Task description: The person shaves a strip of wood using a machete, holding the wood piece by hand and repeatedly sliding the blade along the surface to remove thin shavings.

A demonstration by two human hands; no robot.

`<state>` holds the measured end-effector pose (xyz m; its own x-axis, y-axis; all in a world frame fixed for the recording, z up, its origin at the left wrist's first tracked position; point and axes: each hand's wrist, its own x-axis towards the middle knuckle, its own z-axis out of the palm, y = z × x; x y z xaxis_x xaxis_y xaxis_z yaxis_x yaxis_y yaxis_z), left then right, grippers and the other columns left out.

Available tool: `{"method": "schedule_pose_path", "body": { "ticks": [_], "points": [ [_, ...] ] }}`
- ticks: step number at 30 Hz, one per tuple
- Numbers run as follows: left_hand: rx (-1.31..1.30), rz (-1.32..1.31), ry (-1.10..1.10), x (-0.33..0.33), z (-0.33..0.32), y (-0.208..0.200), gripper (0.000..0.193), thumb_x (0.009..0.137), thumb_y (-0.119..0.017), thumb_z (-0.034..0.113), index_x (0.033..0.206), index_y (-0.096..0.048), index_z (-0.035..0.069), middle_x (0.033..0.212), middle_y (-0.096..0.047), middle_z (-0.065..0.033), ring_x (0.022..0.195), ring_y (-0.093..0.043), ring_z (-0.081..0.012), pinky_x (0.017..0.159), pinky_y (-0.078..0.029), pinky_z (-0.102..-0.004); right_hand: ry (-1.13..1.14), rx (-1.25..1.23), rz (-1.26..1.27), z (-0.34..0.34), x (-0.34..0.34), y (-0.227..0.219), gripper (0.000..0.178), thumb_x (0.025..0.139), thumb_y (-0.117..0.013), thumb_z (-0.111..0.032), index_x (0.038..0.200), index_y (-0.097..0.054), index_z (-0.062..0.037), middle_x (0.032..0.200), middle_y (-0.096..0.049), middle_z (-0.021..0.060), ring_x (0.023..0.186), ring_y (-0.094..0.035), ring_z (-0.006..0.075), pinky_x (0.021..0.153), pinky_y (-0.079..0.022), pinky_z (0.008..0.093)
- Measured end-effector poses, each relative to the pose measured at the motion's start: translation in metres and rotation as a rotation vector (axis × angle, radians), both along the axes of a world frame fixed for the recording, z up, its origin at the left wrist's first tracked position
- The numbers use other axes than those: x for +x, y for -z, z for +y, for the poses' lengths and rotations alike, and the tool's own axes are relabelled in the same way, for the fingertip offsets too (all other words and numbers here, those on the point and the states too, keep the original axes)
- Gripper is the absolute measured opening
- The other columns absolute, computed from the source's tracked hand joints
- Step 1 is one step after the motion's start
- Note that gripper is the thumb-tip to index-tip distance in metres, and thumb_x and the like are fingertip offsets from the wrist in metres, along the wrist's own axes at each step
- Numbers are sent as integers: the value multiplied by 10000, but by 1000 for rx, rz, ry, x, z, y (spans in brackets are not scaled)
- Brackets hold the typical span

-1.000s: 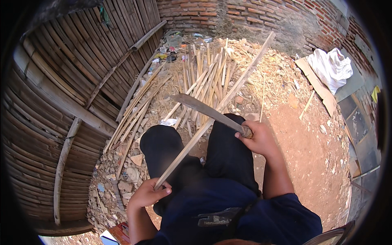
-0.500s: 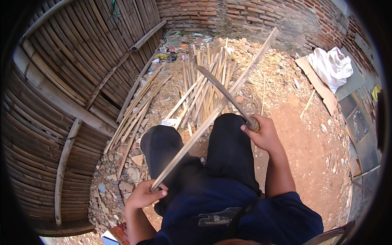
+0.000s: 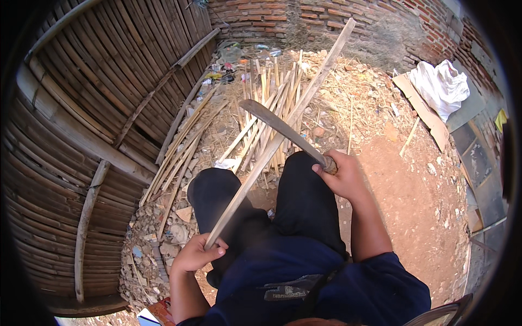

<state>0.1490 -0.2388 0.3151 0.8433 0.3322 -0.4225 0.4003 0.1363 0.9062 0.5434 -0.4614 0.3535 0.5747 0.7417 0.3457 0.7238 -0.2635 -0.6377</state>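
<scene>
My left hand is closed round the near end of a long pale wooden strip, which slants up and away to the right between my knees. In my right hand is a machete, gripped by its wooden handle. Its dark, curved blade points to the far left and crosses the strip near the middle; whether the two touch I cannot tell. Beyond my knees lies a loose pile of similar wooden strips on the ground.
A bamboo-slat wall rises on the left, with more thin strips lying along it. Brick wall closes the far side. At the right are a white sack and a cardboard piece. Rubble covers the ground at the left.
The machete has swung left, its tip now farther left and slightly nearer. My right hand has shifted slightly left. The strip's far end has moved left and farther away, tilting more upright in view.
</scene>
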Motion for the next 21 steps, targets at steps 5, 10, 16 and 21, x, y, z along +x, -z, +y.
{"method": "schedule_pose_path", "body": {
  "ticks": [5,10,16,21],
  "points": [
    [-113,-44,3,13,-14,2,324,933,-878,256,1106,-760,8,849,-659,32,751,-548,-53,686,-420,-230,-218,13,-4,8,-27,12,301,919,-845,-325,978,-717,-59,823,-708,160,825,-712,416,714,-543,492],
    [-104,-33,45,23,-16,-2,359,900,-906,283,1084,-768,8,861,-662,34,753,-539,-57,681,-399,-234,-510,-109,-201,15,-44,26,343,743,-844,-222,1022,-688,-96,898,-726,118,858,-713,406,746,-559,505],
    [-102,-22,-9,4,-13,-7,314,912,-893,248,1084,-770,16,888,-681,29,776,-567,-61,701,-430,-236,-96,93,3,16,-8,-1,306,870,-886,-292,953,-724,-46,813,-712,151,788,-713,380,692,-535,434],
    [-128,1,1,4,-16,1,356,889,-911,274,1088,-769,14,864,-656,42,757,-545,-59,690,-408,-235,-144,125,102,9,-12,10,308,913,-864,-297,992,-732,-30,826,-713,182,798,-717,396,713,-543,441]
  ]
}}
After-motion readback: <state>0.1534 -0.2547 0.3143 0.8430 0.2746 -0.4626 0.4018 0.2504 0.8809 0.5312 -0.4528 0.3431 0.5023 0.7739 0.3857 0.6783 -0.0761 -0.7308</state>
